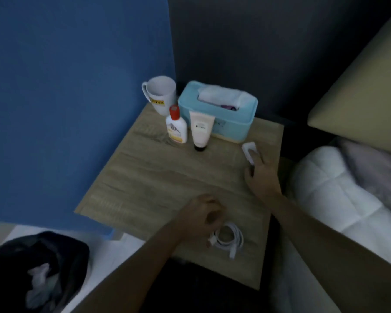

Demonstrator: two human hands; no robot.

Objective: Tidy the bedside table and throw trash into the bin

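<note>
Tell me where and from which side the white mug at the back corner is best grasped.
Take the white mug by its handle, which points left toward the blue wall, coming from above-left. The red-capped bottle stands close in front and the tissue box is on its right, likely crowding those sides.

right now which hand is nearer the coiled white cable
Left. The left hand is closed right beside the coiled white cable at the wooden bedside table's near edge. The right hand is farther back, on a small white object near the right edge.
</note>
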